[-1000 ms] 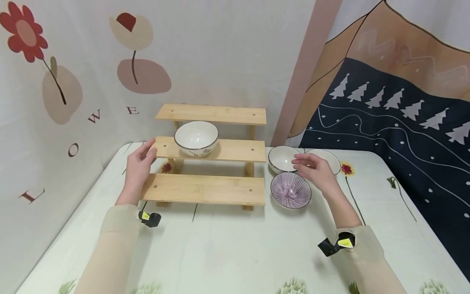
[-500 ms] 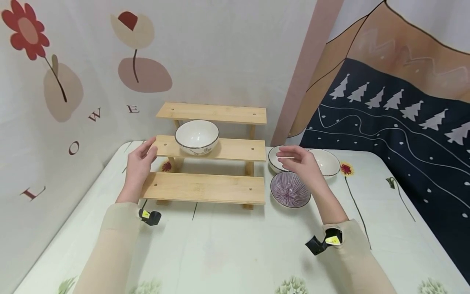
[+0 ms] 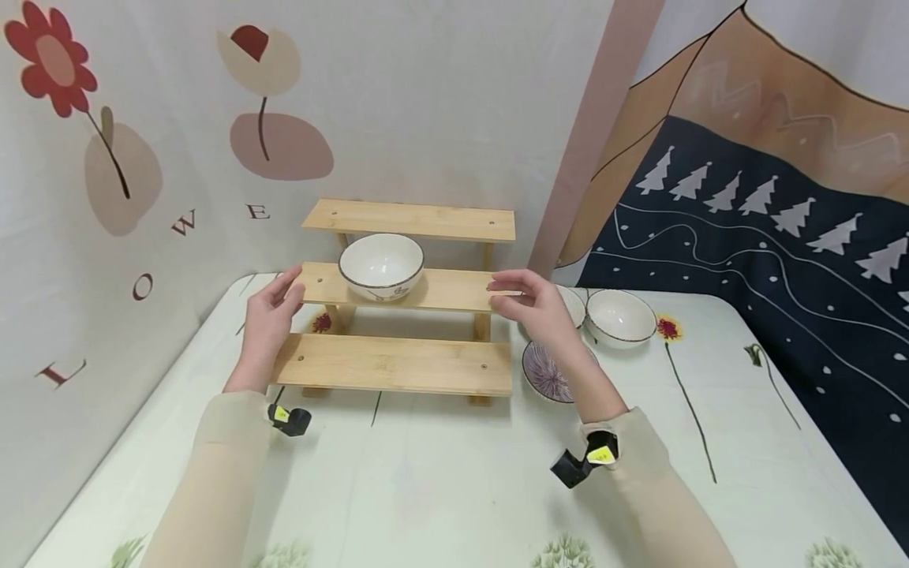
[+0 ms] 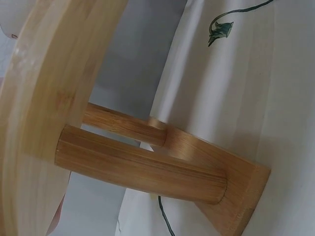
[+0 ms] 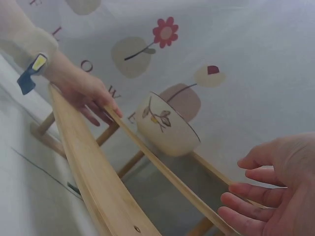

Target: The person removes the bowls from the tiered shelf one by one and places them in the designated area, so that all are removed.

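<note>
A three-tier wooden shelf (image 3: 398, 364) stands on the table. My left hand (image 3: 267, 327) holds the left end of its middle board; in the right wrist view the fingers of the left hand (image 5: 88, 91) lie above and below that board. My right hand (image 3: 534, 306) is at the board's right end, fingers loosely bent with nothing held. A white bowl (image 3: 381, 267) with a dark rim and a painted flower sits upright on the middle board, left of centre. The left wrist view shows the wooden legs (image 4: 142, 167) of the shelf from below.
Right of the shelf, a purple-striped bowl (image 3: 545, 375) and a white bowl (image 3: 574, 306) are partly hidden behind my right hand and forearm. Another white bowl (image 3: 621, 317) stands beside them. A printed cloth (image 3: 440, 102) hangs close behind the shelf.
My right hand has moved left from over the bowls to the right end of the middle board. The left hand and the bowl on the shelf have stayed in place.
</note>
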Motion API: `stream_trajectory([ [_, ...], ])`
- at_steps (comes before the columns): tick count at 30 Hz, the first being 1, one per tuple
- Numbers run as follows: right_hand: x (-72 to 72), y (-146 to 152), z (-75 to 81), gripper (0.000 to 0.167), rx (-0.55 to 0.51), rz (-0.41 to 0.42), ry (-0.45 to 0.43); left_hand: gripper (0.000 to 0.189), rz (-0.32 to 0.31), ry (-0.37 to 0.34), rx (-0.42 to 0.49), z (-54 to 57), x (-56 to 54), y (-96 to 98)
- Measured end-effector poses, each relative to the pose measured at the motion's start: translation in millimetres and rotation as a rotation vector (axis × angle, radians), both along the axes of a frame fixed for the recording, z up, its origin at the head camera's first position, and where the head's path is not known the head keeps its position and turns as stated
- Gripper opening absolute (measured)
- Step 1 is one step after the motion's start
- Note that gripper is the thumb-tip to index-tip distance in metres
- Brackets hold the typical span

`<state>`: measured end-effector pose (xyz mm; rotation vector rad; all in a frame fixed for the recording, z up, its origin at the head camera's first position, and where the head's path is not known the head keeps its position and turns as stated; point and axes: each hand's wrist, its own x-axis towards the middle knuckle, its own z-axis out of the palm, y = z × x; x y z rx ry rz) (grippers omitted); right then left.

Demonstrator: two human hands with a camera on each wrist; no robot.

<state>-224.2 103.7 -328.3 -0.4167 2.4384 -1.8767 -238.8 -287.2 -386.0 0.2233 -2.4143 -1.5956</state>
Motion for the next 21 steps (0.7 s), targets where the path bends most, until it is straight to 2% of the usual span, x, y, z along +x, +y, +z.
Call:
stream_trajectory([
  [21,-11.5,-60.2,-0.9,0.042,-0.148,0.048,-0.024,0.055,-0.004,-0.01,-0.021,0.5,-2.2,-2.4],
])
